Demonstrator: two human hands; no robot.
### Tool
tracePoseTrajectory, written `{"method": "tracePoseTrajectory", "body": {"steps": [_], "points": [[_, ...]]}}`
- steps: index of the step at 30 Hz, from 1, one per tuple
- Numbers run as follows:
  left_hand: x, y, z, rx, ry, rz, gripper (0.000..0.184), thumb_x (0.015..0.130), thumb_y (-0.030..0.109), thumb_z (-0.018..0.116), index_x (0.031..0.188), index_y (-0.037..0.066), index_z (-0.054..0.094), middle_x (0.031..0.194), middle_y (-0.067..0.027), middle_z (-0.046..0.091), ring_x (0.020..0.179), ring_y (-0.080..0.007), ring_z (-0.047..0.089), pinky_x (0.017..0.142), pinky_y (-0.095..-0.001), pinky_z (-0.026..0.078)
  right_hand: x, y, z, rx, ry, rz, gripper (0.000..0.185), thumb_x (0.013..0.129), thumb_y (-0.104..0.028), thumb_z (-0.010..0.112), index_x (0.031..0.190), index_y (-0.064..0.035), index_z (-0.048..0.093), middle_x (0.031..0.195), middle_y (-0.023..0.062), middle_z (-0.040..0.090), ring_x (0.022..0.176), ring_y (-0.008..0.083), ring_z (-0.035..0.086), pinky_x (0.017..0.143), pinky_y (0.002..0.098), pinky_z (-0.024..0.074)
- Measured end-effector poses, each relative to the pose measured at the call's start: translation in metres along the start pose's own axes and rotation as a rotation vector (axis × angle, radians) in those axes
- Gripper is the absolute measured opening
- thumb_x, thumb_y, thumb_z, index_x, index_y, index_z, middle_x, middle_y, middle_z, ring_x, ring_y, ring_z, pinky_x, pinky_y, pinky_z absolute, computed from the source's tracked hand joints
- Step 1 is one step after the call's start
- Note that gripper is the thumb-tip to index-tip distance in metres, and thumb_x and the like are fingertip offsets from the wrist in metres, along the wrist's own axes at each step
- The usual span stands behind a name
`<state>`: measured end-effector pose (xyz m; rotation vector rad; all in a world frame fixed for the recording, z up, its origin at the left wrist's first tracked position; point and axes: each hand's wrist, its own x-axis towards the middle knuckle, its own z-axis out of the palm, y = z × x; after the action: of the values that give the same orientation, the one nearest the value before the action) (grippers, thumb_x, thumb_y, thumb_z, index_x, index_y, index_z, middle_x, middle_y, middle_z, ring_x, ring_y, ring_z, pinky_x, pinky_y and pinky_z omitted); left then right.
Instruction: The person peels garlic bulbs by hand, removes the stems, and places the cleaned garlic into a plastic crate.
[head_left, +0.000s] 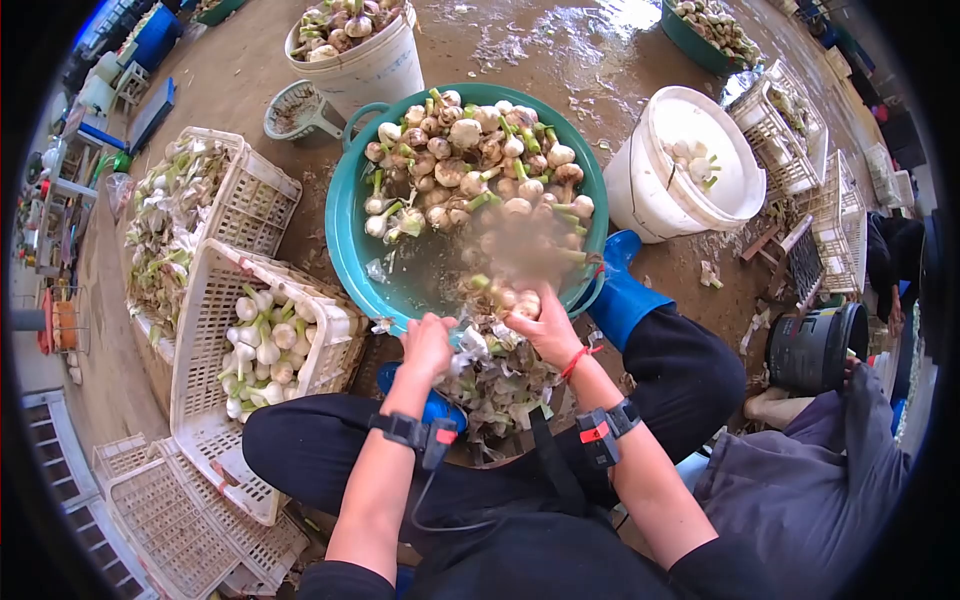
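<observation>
In the head view a wide green tub [338,225] holds many garlic bulbs [465,132] with short green stems, plus some water at its near side. My right hand [552,332], with a red string at the wrist, is closed around a garlic bulb [525,304] at the tub's near rim. Close by on the left, my left hand [428,346] is a fist over the same rim. What it grips, if anything, is hidden by the fingers. Below and between both hands lies a heap of garlic peelings [495,385]. A blurred patch covers part of the bulbs.
Left of me stands a white crate [205,350] with cleaned garlic, beside another crate [255,205] of peelings. A white bucket [640,165] with several bulbs is at right; a fuller bucket [365,75] stands behind the tub. Another person's sleeve [800,480] is close on my right.
</observation>
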<state>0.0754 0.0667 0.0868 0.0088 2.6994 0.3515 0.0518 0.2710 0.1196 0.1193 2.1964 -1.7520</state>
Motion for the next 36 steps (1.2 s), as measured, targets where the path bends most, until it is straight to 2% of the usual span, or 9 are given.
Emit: {"method": "tracePoseTrajectory", "body": {"steps": [1,3,4,14,16,19,23,27,36], "points": [[-0.01,0.013,0.001,0.037,0.375,0.136,0.036,0.073,0.01,0.068,0.108,0.01,0.061,0.093,-0.0006,0.063,0.082,-0.0122,0.056,0.076,-0.025,0.044,-0.004,0.002,0.0,-0.004,0.003,-0.01,0.039,0.073,-0.012,0.065,0.106,-0.0063,0.045,0.09,0.0067,0.052,0.079,0.0132,0.051,0.071,0.0271,0.0439],[-0.012,0.044,-0.015,-1.463,-0.149,-0.107,0.029,0.081,0.012,0.063,0.108,0.003,0.06,0.091,-0.0004,0.062,0.081,-0.0104,0.056,0.074,-0.0229,0.045,-0.014,0.002,0.006,0.12,-0.029,0.004,0.036,0.077,-0.014,0.064,0.107,-0.0063,0.045,0.089,0.0068,0.052,0.08,0.0126,0.05,0.071,0.0275,0.0441],[-0.022,0.054,-0.03,-1.539,-0.194,-0.118,0.022,0.085,0.011,0.058,0.103,-0.001,0.061,0.088,-0.0005,0.062,0.076,-0.0065,0.056,0.069,-0.0203,0.045,-0.021,-0.004,0.006,0.062,-0.105,0.01,0.035,0.08,-0.016,0.062,0.108,-0.0064,0.044,0.088,0.0064,0.052,0.08,0.0126,0.051,0.071,0.0273,0.0441],[-0.028,0.064,-0.057,-1.193,0.075,-0.043,0.014,0.078,0.007,0.053,0.076,-0.001,0.064,0.064,-0.0027,0.06,0.053,-0.0082,0.053,0.049,-0.0197,0.043,-0.054,-0.036,0.01,-0.376,0.087,-0.36,0.051,0.071,-0.011,0.069,0.115,-0.0029,0.045,0.095,0.0111,0.052,0.09,0.0233,0.052,0.082,0.0339,0.0448],[-0.029,0.058,-0.055,-1.577,-0.161,-0.147,0.009,0.08,0.007,0.054,0.076,0.002,0.06,0.062,0.001,0.055,0.05,-0.0049,0.048,0.046,-0.0166,0.039,-0.054,-0.035,0.005,0.613,-0.074,0.212,0.04,0.079,-0.012,0.063,0.114,-0.004,0.046,0.091,0.0073,0.055,0.074,0.0181,0.056,0.074,0.0303,0.0478],[-0.032,0.056,-0.049,-1.727,-0.278,-0.172,0.011,0.081,0.011,0.056,0.086,0.003,0.06,0.066,0.0008,0.056,0.052,-0.0046,0.049,0.046,-0.0177,0.041,-0.054,-0.033,-0.004,0.919,-0.215,0.518,0.031,0.086,-0.017,0.054,0.114,-0.004,0.046,0.087,0.005,0.057,0.061,0.0119,0.054,0.063,0.025,0.0479],[-0.037,0.067,-0.055,-1.662,-0.22,-0.117,0.011,0.081,0.009,0.055,0.089,0.003,0.057,0.066,0.002,0.054,0.05,-0.0026,0.046,0.043,-0.0154,0.039,-0.052,-0.021,0.009,0.547,-0.172,0.137,0.037,0.093,-0.035,0.037,0.112,-0.0047,0.047,0.086,0.005,0.056,0.062,0.0106,0.053,0.056,0.0228,0.0453],[-0.034,0.063,-0.055,-1.905,-0.375,-0.01,0.006,0.077,0.006,0.056,0.075,0.006,0.05,0.063,0.0016,0.052,0.044,-0.0022,0.042,0.036,-0.0143,0.032,-0.046,-0.031,-0.003,1.133,-0.561,0.439,0.028,0.092,-0.028,0.042,0.109,-0.0063,0.049,0.087,0.0051,0.057,0.064,0.0117,0.055,0.056,0.023,0.0454],[-0.006,0.032,-0.012,-1.413,-0.02,-0.032,0.018,0.074,-0.001,0.052,0.064,0.009,0.042,0.053,0.0015,0.047,0.037,-0.0037,0.04,0.031,-0.0179,0.03,-0.056,-0.002,-0.003,0.942,-0.324,0.504,0.027,0.086,-0.021,0.056,0.108,-0.0061,0.051,0.101,0.0055,0.06,0.087,0.0162,0.061,0.071,0.0284,0.0509]]}}
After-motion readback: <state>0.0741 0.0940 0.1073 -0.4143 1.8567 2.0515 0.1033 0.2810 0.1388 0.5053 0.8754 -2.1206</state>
